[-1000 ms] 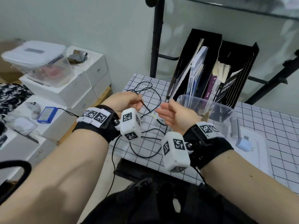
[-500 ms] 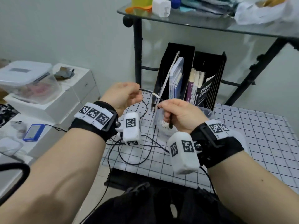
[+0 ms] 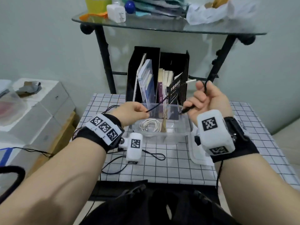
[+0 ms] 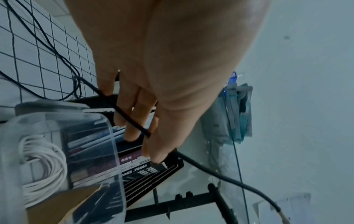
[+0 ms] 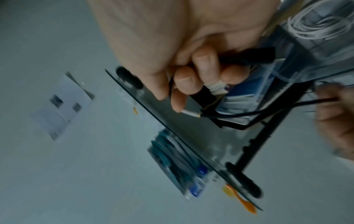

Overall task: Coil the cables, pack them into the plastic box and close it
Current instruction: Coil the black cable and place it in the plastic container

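The black cable [image 3: 155, 107] runs in the air above the clear plastic box [image 3: 162, 137], stretched between both hands. The right hand [image 3: 209, 101], raised above the box's right end, has its fingers [image 5: 205, 60] curled round the cable with the thumb up; a black plug tip pokes out below the fist and a white connector [image 3: 191, 81] sticks out past the thumb — the right wrist view is blurred, so how many turns lie inside the fist cannot be made out. The left hand [image 3: 131, 113], lower and over the box's left end, pinches the cable between thumb and curled fingers [image 4: 134, 121]; in the left wrist view the cable crosses the fingers and trails off toward the lower right. The rest of the black cable lies in loose loops on the gridded surface [image 3: 170, 169], partly hidden behind the left wrist and its camera.

Inside the open box lies a coiled white cable [image 3: 150, 125], beside a brown piece that is hard to identify. The box's lid [image 3: 198, 157] lies flat just right of it, mostly covered by the right wrist. Behind the box stands a black file holder [image 3: 142, 62] with books, under a glass shelf [image 3: 162, 28] whose clutter is cut off by the frame's top.
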Motion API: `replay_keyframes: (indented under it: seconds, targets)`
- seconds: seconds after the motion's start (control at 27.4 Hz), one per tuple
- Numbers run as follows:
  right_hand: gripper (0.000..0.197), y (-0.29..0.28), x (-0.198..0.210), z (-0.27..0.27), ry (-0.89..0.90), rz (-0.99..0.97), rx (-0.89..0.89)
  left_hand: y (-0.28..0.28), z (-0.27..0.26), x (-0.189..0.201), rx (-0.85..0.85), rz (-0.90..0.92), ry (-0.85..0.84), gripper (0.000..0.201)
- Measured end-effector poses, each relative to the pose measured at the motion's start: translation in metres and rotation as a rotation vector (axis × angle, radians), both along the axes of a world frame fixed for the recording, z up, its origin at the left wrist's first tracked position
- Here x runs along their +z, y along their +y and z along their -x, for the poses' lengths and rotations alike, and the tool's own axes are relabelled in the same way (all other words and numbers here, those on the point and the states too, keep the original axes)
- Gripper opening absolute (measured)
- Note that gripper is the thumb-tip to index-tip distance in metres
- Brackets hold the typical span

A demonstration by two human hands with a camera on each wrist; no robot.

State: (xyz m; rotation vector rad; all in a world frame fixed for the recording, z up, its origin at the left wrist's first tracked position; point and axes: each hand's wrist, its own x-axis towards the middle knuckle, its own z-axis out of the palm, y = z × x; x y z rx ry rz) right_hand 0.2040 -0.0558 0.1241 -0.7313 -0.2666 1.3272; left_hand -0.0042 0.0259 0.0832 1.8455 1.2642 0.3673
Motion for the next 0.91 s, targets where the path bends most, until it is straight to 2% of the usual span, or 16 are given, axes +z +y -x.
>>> replay_keyframes:
  seconds: [0.26,0.44,0.58,0.73,0.8,0.91]
  targets:
    - [0.014,-0.014,0.005,-0.042,0.023,-0.04,-0.216,-0.009,-0.025,0.003,-0.125,-0.041,0.099,0.013]
    - [0.02,-0.003,-0.003,-0.037,-0.048,-0.072,-0.283,-0.016,-0.048,0.024,-0.336,-0.075,0.207,0.016]
    - [0.028,0.001,-0.007,-0.028,-0.122,-0.09,-0.226,-0.021,-0.056,0.042,-0.444,-0.058,0.22,0.016]
    - [0.028,0.005,-0.016,-0.02,-0.32,-0.021,-0.119,-0.022,-0.056,0.051,-0.513,-0.043,0.153,0.013]
    - [0.029,0.005,-0.02,-0.017,-0.423,0.043,-0.013,-0.02,-0.054,0.053,-0.498,-0.062,0.093,0.013]
    - [0.027,0.004,-0.024,-0.01,-0.456,0.13,0.162,-0.015,-0.055,0.054,-0.418,-0.073,-0.037,0.016]
